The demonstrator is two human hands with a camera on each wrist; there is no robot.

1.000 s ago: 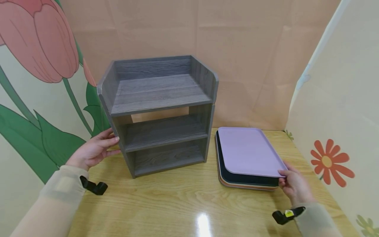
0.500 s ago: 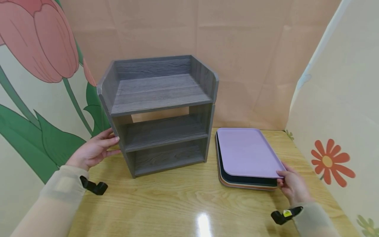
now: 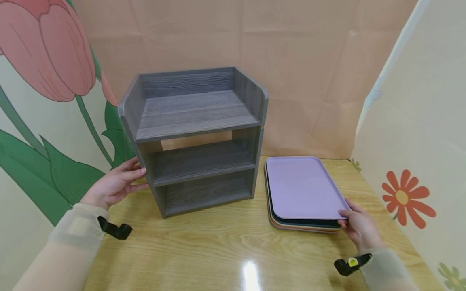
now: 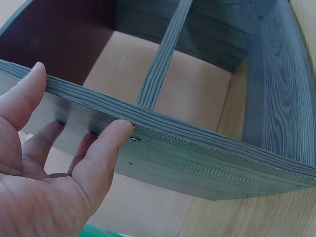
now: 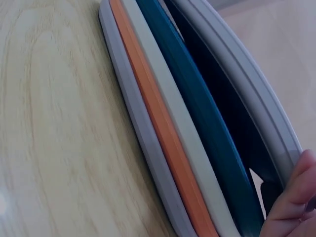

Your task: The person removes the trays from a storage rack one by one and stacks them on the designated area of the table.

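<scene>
A grey wood-grain shelf unit (image 3: pixel 204 133) with tiers stands upright on the table. My left hand (image 3: pixel 118 184) rests with extended fingers against its left side panel; in the left wrist view, the thumb tip (image 4: pixel 35 74) lies at the panel's front edge. On the right, my right hand (image 3: pixel 360 226) pinches the near right corner of a lilac tray (image 3: pixel 306 188), thumb on top. That tray lies over a stack of trays: a dark teal one (image 5: pixel 197 103), a cream one (image 5: pixel 173 103), an orange one (image 5: pixel 153 103) and a greyish one (image 5: pixel 133 113). A gap shows under the lilac tray at the held corner.
The wooden table (image 3: pixel 218 246) stretches in front of the shelf and trays. Behind them hangs a peach backdrop (image 3: pixel 309 81). A tulip-printed wall panel (image 3: pixel 47 133) is at the left, and a flower-printed one (image 3: pixel 418 121) at the right.
The lilac tray has shifted slightly left and come down closer over the stack, with my right hand moving along. My left hand stays against the shelf.
</scene>
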